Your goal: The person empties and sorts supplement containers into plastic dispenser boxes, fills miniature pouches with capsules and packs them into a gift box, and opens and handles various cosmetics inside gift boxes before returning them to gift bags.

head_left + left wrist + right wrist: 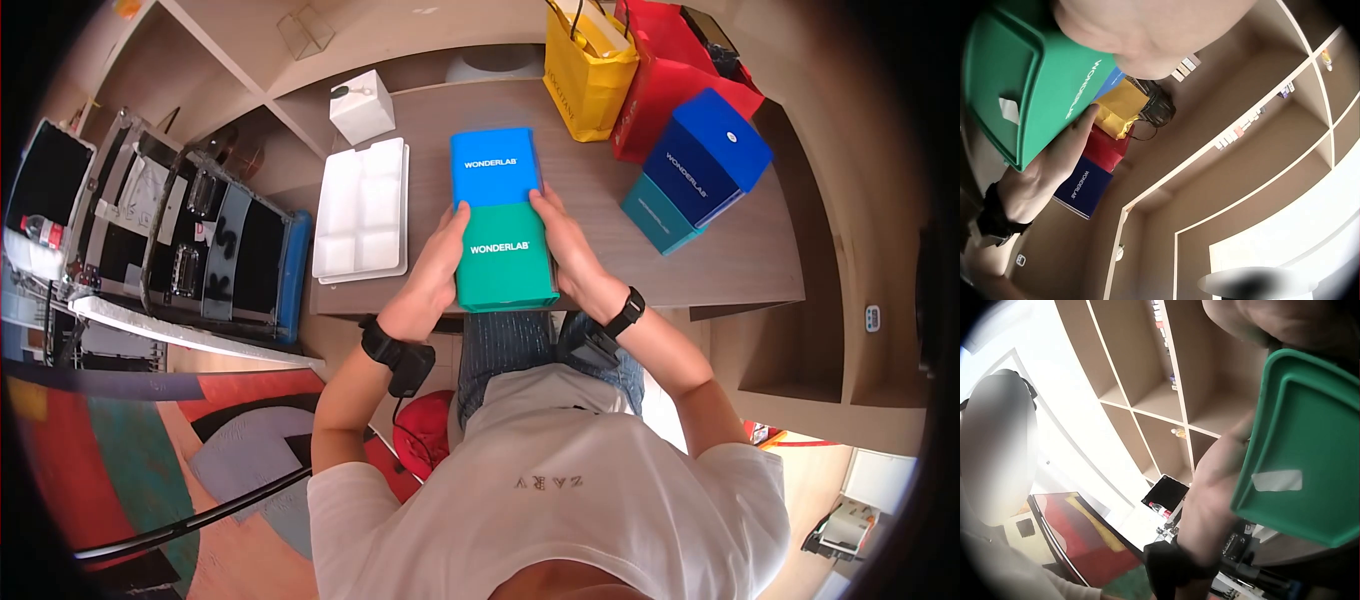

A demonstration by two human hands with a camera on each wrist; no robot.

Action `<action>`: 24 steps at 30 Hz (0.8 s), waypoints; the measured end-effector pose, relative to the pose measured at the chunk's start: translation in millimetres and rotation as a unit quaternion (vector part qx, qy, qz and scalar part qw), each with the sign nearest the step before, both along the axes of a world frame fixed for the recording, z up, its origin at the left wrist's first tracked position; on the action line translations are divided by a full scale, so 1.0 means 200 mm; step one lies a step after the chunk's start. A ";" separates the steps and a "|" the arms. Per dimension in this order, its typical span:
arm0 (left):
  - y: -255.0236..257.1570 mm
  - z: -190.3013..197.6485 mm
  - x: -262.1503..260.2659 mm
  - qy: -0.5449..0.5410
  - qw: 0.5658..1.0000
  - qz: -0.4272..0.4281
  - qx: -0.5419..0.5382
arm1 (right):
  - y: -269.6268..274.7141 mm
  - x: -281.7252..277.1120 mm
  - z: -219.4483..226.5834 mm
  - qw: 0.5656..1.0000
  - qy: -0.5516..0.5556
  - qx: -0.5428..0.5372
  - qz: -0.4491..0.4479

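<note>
Desk (592, 205), two hands (437, 264) round one box (505, 225)

Tray (360, 210): left, on the table (430, 125)
Cube box (362, 107): behind the tray
Held box (505, 225): between tray and standing box
Standing box (690, 165): right, before right bag (662, 90)
Left bag (588, 80): rear, beside right bag

You're wearing a white short-sleeved T-shirt (560, 430) with small, dark, widely spaced lettering (548, 482) across the chest, and blue jeans (505, 345) flecked with fine pale streaks. Your left wristband (378, 342) is black, with a boxy black module (411, 371) and a thin dark cable (398, 408). Your right wristband (626, 312) is black too, with a dark boxy unit (590, 343).
</note>
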State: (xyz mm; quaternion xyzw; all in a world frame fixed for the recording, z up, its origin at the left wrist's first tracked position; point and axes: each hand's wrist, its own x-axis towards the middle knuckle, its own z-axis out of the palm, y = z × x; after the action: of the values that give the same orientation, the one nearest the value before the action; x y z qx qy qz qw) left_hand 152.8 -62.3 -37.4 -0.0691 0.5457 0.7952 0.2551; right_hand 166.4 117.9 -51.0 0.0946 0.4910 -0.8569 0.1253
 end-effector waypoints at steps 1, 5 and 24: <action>-0.01 0.00 -0.01 -0.010 1.000 0.002 -0.014 | 0.00 0.00 0.00 1.000 -0.002 -0.001 -0.003; -0.05 -0.04 -0.04 -0.006 1.000 -0.006 -0.015 | -0.03 -0.01 0.01 1.000 -0.007 -0.001 -0.013; 0.77 0.08 0.36 0.266 0.938 -0.200 -0.100 | 1.05 0.25 -0.14 0.830 0.228 0.264 -0.435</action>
State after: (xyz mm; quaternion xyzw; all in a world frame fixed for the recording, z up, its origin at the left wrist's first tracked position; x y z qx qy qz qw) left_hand 224.9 92.3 -20.8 0.2309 0.6728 0.6584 0.2463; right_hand 216.1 327.2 -79.0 0.1296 0.6210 -0.6581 -0.4056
